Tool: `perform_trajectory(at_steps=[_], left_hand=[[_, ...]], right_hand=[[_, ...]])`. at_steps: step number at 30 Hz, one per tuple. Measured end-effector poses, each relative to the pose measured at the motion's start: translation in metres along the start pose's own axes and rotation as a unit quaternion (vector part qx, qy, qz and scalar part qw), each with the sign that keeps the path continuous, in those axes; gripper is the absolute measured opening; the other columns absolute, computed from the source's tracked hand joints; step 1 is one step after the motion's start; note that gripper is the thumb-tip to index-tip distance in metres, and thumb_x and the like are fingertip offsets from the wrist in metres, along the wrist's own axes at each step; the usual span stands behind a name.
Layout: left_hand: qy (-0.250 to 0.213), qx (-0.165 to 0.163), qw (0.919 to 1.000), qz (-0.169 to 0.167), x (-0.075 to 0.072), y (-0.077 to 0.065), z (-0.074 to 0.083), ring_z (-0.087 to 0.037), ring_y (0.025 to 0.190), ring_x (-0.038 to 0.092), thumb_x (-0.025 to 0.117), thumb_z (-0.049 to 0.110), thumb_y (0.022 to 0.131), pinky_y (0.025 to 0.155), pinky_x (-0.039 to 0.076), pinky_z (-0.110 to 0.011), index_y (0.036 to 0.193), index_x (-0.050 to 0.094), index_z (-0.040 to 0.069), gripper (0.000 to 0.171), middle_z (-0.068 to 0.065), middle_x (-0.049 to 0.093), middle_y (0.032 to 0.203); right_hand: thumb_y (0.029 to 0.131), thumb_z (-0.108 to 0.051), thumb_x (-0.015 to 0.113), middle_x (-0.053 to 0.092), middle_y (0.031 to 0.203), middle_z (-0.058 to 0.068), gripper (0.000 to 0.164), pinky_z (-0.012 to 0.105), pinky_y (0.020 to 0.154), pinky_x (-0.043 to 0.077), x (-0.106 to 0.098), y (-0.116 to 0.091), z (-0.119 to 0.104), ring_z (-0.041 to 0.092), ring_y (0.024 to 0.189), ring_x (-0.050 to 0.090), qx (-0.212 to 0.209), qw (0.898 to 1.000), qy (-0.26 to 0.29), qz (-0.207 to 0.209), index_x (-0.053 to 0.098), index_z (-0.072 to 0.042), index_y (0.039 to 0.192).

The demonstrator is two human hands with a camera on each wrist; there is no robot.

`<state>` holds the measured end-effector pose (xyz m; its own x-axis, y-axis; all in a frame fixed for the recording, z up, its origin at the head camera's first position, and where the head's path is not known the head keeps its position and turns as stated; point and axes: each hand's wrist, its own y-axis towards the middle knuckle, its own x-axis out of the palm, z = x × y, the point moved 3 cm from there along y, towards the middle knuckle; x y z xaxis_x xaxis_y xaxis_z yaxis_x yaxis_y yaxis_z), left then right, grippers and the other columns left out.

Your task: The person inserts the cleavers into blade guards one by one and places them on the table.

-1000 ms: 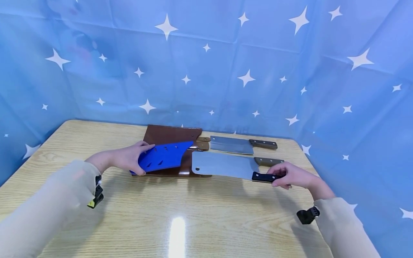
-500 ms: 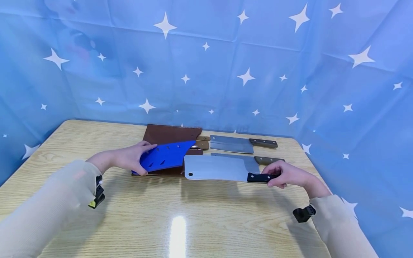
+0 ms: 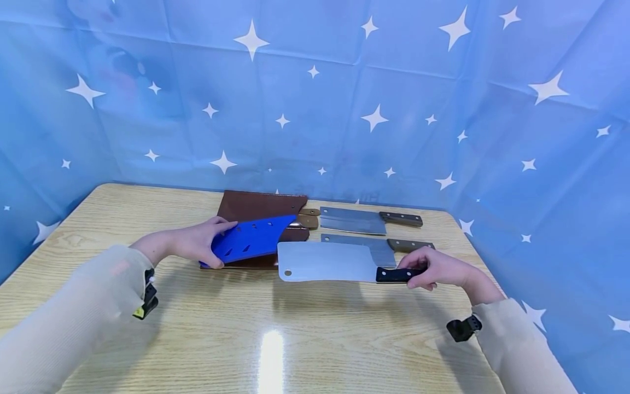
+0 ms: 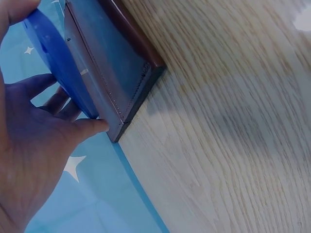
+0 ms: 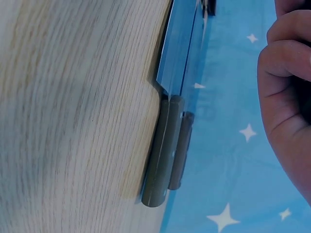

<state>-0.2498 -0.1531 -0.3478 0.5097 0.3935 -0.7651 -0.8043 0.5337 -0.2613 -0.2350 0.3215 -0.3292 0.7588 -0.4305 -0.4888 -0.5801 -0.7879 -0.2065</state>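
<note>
hands (image 3: 197, 243) (image 3: 435, 269) hold a flat, pierced blue sheath (image 3: 253, 239), left; broad black-handled metal cleaver (image 3: 327, 262), right.

Wooden table (image 3: 197, 339); starry curtain (image 3: 325, 131), perhaps lettered.

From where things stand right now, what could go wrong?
1. The broad metal cleaver with a black handle may tip: the right hand grips it near the handle's rear end.
2. Its blade might catch the flat blue slotted sheath, whose lower right edge appears close to the blade's front end in the head view.
3. Lowered or swung, it could scrape the nearer brown-handled metal cleaver, which it partly covers in that view.
</note>
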Motion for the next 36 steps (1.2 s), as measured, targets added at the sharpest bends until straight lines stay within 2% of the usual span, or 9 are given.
perform_trajectory(at_steps=[4,8,12,15,17,21,26,31,36], left_hand=[[-0.003,-0.002,1.0000,-0.004,0.000,-0.001,-0.002,-0.039,0.127,0.030,0.072,0.026,0.068,0.097,0.037,-0.050,0.149,0.013,0.002,0.103,-0.020,0.020,0.145],[0.000,0.002,0.9999,-0.013,0.002,-0.002,-0.003,-0.039,0.127,0.030,0.071,0.025,0.066,0.097,0.036,-0.050,0.148,0.014,0.002,0.103,-0.019,0.020,0.145],[-0.002,0.006,0.9997,-0.022,0.003,-0.003,-0.002,-0.039,0.128,0.030,0.071,0.024,0.066,0.098,0.035,-0.051,0.149,0.013,0.004,0.103,-0.019,0.019,0.145],[-0.011,0.004,0.9996,-0.026,0.003,-0.004,-0.002,-0.041,0.130,0.027,0.071,0.026,0.068,0.099,0.034,-0.054,0.150,0.013,0.006,0.102,-0.019,0.017,0.146],[-0.022,-0.001,0.9993,-0.029,0.002,-0.004,-0.002,-0.042,0.131,0.025,0.071,0.028,0.070,0.101,0.032,-0.056,0.150,0.014,0.008,0.100,-0.019,0.015,0.148],[-0.033,-0.010,0.9989,-0.031,-0.001,-0.005,-0.003,-0.045,0.133,0.021,0.070,0.029,0.073,0.102,0.029,-0.060,0.150,0.015,0.009,0.097,-0.020,0.013,0.149],[-0.026,-0.014,0.9988,-0.038,-0.001,-0.005,-0.004,-0.045,0.135,0.020,0.070,0.028,0.074,0.103,0.028,-0.060,0.150,0.015,0.009,0.096,-0.021,0.013,0.150],[-0.030,-0.020,0.9982,-0.048,0.001,-0.006,-0.005,-0.046,0.136,0.017,0.070,0.027,0.074,0.104,0.026,-0.061,0.150,0.014,0.010,0.096,-0.021,0.010,0.152],[-0.034,-0.004,0.9980,-0.054,0.001,-0.006,-0.004,-0.046,0.136,0.016,0.070,0.026,0.072,0.104,0.026,-0.061,0.150,0.014,0.009,0.098,-0.022,0.010,0.151]], right_hand=[[0.085,0.003,0.060,0.065,0.079,-0.013,0.016,0.027,0.038,0.040,0.001,0.001,-0.003,0.021,0.041,0.037,-0.001,1.000,0.000,-0.003,0.063,0.004,0.100],[0.085,0.003,0.058,0.061,0.074,-0.011,0.015,0.027,0.038,0.039,0.002,0.002,-0.001,0.020,0.040,0.036,0.000,1.000,0.003,-0.003,0.062,0.005,0.100],[0.086,0.002,0.058,0.050,0.058,0.006,0.015,0.027,0.037,0.037,0.001,0.000,0.002,0.023,0.039,0.034,0.000,1.000,0.006,0.013,0.063,0.004,0.100],[0.086,0.003,0.057,0.044,0.059,0.020,0.015,0.028,0.037,0.037,0.000,-0.002,0.003,0.025,0.039,0.033,-0.003,1.000,0.014,0.016,0.063,0.003,0.100],[0.086,0.004,0.057,0.044,0.060,0.022,0.016,0.029,0.037,0.037,0.000,-0.003,0.002,0.026,0.040,0.033,-0.007,1.000,0.021,0.011,0.063,0.003,0.101],[0.085,0.006,0.057,0.052,0.060,0.008,0.017,0.029,0.036,0.036,-0.001,-0.002,-0.003,0.027,0.040,0.032,-0.014,1.000,0.022,0.005,0.063,0.002,0.101],[0.085,0.005,0.058,0.062,0.073,-0.012,0.016,0.031,0.036,0.036,0.000,-0.003,-0.009,0.026,0.040,0.033,-0.009,1.000,0.008,0.000,0.062,0.005,0.100],[0.085,0.002,0.060,0.061,0.072,-0.014,0.016,0.030,0.037,0.038,0.003,-0.005,-0.012,0.028,0.039,0.033,-0.006,1.000,0.001,-0.009,0.064,0.003,0.100],[0.085,0.007,0.057,0.063,0.077,-0.014,0.019,0.030,0.036,0.037,0.004,-0.005,-0.014,0.028,0.039,0.032,-0.023,0.999,0.015,-0.027,0.064,0.002,0.101]])
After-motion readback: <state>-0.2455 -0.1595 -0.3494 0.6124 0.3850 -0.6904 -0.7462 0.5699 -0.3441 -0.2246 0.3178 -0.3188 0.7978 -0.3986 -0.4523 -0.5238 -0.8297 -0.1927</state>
